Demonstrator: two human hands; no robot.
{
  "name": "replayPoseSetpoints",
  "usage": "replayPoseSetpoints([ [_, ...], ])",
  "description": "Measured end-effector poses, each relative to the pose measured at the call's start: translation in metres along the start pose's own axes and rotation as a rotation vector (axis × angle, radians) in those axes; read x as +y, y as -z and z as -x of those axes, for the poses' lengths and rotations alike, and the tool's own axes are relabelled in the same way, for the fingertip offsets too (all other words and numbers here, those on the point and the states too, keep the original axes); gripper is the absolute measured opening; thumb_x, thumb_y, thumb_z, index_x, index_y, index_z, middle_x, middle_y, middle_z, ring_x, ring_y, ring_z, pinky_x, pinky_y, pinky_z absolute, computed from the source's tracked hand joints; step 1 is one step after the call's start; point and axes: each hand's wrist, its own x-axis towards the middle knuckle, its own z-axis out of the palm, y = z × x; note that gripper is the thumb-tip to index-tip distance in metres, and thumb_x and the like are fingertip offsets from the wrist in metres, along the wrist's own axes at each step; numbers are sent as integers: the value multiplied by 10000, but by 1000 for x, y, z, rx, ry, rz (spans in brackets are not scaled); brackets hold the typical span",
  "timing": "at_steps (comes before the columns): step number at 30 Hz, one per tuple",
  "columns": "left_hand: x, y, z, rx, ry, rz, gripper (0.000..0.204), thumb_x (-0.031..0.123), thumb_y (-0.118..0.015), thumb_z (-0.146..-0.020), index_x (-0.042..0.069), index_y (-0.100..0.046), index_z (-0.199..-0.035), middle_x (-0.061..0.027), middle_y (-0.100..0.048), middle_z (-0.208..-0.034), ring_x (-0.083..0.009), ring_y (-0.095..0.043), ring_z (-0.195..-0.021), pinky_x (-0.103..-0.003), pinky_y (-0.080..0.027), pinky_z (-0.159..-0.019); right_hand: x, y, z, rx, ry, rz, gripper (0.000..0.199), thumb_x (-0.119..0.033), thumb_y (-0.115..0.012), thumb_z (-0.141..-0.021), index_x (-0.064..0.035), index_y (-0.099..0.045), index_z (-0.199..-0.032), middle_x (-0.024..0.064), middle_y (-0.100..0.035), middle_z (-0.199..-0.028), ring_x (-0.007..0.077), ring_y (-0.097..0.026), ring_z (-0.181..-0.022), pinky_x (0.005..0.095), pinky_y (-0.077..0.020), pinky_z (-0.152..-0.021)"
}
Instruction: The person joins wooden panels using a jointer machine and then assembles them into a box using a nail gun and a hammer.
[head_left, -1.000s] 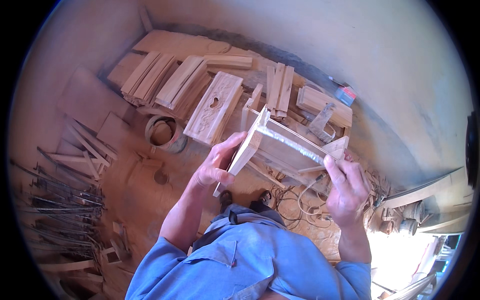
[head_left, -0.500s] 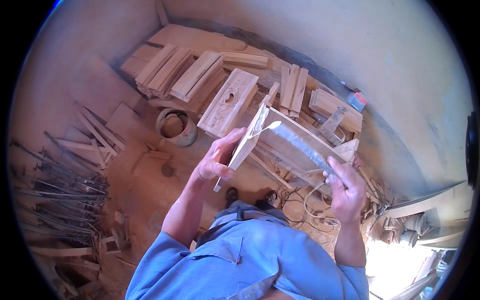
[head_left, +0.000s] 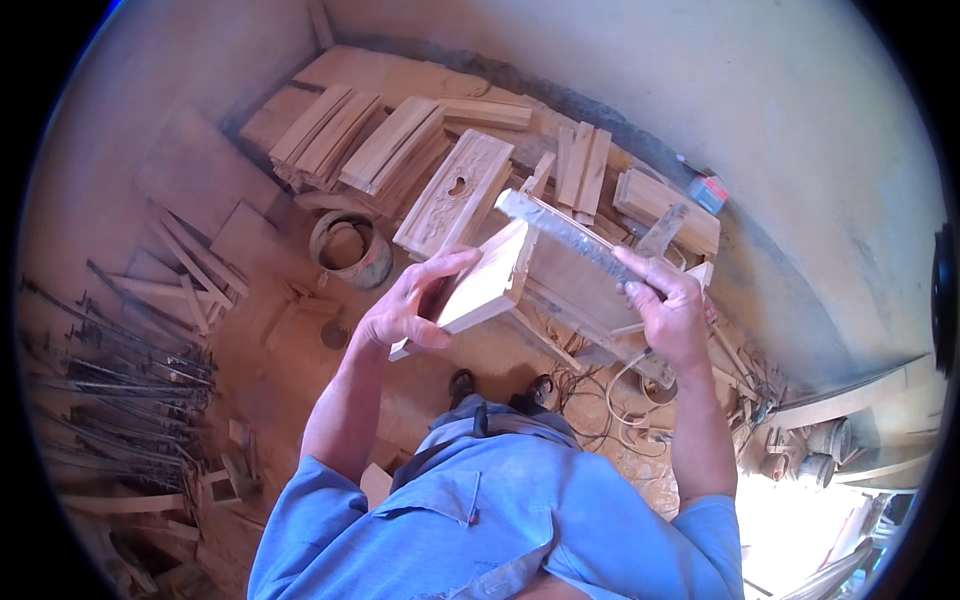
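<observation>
My left hand point(head_left: 415, 305) grips a pale wooden board point(head_left: 488, 278) by its left side, fingers on top and thumb below. The board is tilted in front of me, with a grooved or stepped edge towards the right. In my right hand point(head_left: 668, 305) is a long flat spreader stick point(head_left: 570, 235), crusted greyish and white at its tip. The stick slants up to the left, its tip just past the board's far corner; whether they touch I cannot tell. Behind them lies a wider flat wooden panel point(head_left: 580, 280), partly covered.
A carved wooden panel point(head_left: 455, 195) lies beyond, beside stacks of wooden pieces point(head_left: 395, 145). A round bucket point(head_left: 350, 250) stands on the dusty floor. Several metal clamps point(head_left: 130, 385) lean at the left; cables and a hose point(head_left: 615, 400) lie at the right. A small red-and-blue box point(head_left: 708, 194) sits by the wall.
My left hand has turned the board, so its broad face now shows instead of its edge. The stick's tip has moved up and left, and the white strand hanging from it no longer shows.
</observation>
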Motion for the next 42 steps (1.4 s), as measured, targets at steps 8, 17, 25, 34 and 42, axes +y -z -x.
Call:
replayPoseSetpoints([
  [8,4,18,12,39,-12,-87,1087,378,-902,-531,27,-507,-1480,-134,-519,-1355,-259,-488,-1246,-360,-316,-1093,-21,-33,34,-115,113,-140,441,139,-587,-905,-64,-711,-1275,54,-624,-790,106,-574,-716,247,-505,-697],
  [17,21,15,10,669,-158,531,790,471,-609,-755,-26,-508,-1361,-225,-608,-1210,-353,-631,-1066,-488,-510,-937,2,-75,49,7,-305,-646,342,7,-621,-986,-24,-665,-1324,58,-731,-999,104,-664,-842,244,-556,-772],
  [25,3,53,11,1363,-184,1085,684,610,-520,-897,111,-410,-1351,-224,-508,-1232,-469,-578,-1033,-672,-467,-928,10,-112,56,47,-110,-435,316,21,-603,-996,-23,-682,-1299,42,-682,-1024,107,-633,-930,244,-526,-832],
  [34,-16,52,38,1455,-169,1200,707,620,-546,-874,111,-432,-1352,-197,-444,-1328,-430,-491,-1210,-699,-441,-979,-14,-128,27,6,172,-71,375,128,-611,-916,-34,-721,-1236,71,-664,-986,149,-615,-874,250,-488,-799],
  [42,4,14,43,1515,-221,1214,757,615,-530,-883,116,-389,-1434,-200,-414,-1411,-428,-467,-1272,-706,-425,-1007,-3,-116,28,52,328,86,409,123,-665,-886,-95,-748,-1221,61,-629,-997,186,-606,-889,286,-500,-782],
])
